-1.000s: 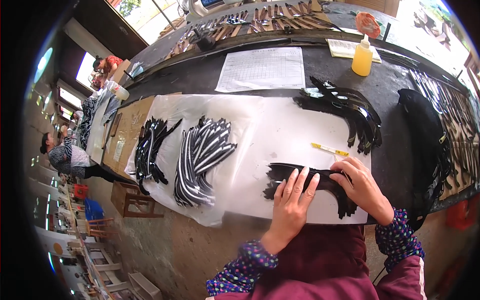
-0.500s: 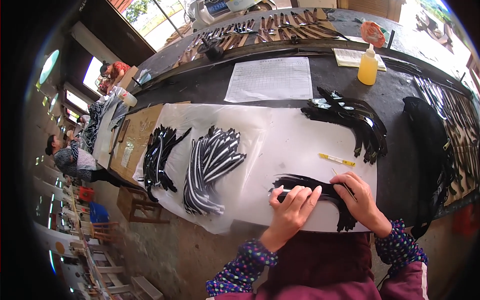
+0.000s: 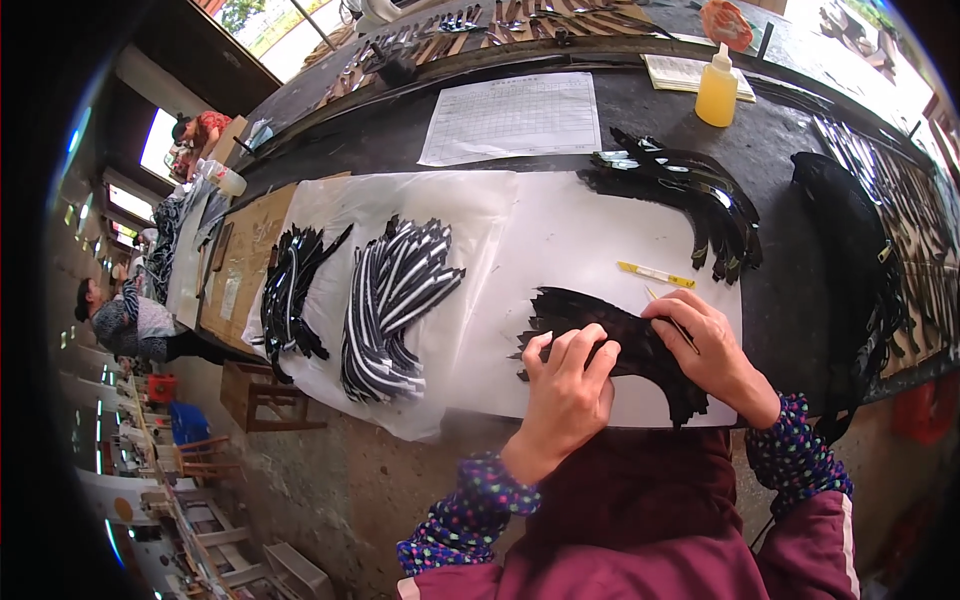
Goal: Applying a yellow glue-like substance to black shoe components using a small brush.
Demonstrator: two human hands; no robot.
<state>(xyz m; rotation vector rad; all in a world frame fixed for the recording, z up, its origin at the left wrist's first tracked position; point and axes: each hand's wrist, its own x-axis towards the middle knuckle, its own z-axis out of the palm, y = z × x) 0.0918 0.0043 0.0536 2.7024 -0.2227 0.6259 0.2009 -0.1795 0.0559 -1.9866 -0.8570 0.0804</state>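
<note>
Left hand (image 3: 568,378): fingers, spread flat across black strips (image 3: 575,308) one second ago, now bent and bunched, knuckles raised, nearer strips' near edge. Black strips: far edge more exposed, pile looks broader; long shine by left fingers half a second ago now gone. Right hand (image 3: 708,350): thin stick (image 3: 687,338), barely visible at first, now shows across fingers. View shifted: scooter (image 3: 378,10) mostly cropped at top.

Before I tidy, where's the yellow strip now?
The yellow strip lies right of centre in the head view, on the white sheet, just beyond your right hand.
</note>
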